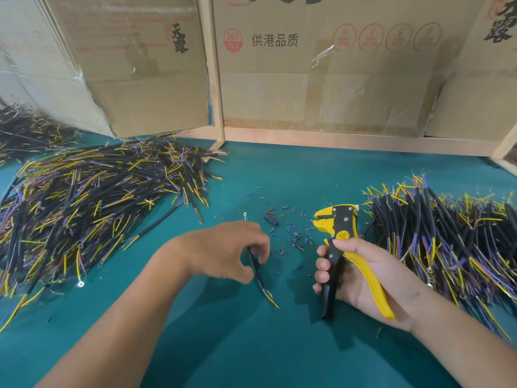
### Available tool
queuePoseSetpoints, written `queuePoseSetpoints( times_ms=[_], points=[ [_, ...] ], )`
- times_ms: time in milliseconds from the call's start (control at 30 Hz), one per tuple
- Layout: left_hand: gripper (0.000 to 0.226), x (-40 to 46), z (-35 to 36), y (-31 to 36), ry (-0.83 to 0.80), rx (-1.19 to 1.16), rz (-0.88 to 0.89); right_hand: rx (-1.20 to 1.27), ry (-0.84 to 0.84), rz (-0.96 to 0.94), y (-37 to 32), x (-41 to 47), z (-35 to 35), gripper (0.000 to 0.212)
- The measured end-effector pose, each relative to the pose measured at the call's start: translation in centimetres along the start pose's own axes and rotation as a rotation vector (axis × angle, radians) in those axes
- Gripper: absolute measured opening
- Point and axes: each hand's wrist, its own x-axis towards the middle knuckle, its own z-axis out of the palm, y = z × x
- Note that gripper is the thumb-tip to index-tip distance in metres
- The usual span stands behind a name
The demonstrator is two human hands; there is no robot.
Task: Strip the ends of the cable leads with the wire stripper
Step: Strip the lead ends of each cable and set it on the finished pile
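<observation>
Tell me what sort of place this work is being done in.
Probably a small cable-assembly workshop bench. Big heaps of short black-sheathed cables with yellow and purple leads lie on a green table mat, flattened brown cardboard cartons wall off the back, and the right hand grips a yellow-and-black wire stripper.

Table: you work over plain teal-green cloth.
Wire stripper: in your right hand, a yellow head and one yellow handle, black plates, a second black handle.
Cable: your left hand pinches a black sheath with yellow and blue leads.
Left pile: black cables tipped yellow, purple and blue.
Right pile: the same black, yellow, purple.
Scraps: blue and red flecks before you.
Cardboard: tan, printed with red stamps and black characters.
</observation>
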Motion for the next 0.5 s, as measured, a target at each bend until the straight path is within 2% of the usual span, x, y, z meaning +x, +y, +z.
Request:
queuePoseSetpoints(
  times_ms=[133,200,400,500],
  points=[
    [0.015,0.6,0.8,0.0,-0.006,0.152,-0.010,0.000,-0.004,0.006,0.0,0.1,0.2,0.029],
    [0.012,0.5,0.8,-0.1,0.008,0.145,-0.008,0.005,0.003,-0.002,0.0,0.0,0.1,0.028],
    [0.015,0.2,-0.1,0.2,0.178,-0.389,-0.052,-0.003,0.061,-0.063,-0.2,-0.2,0.4,0.028],
    [0.015,1.1,0.3,1.1,0.350,-0.542,-0.075,-0.009,0.102,-0.124,-0.1,-0.3,0.9,0.029]
  ],
)
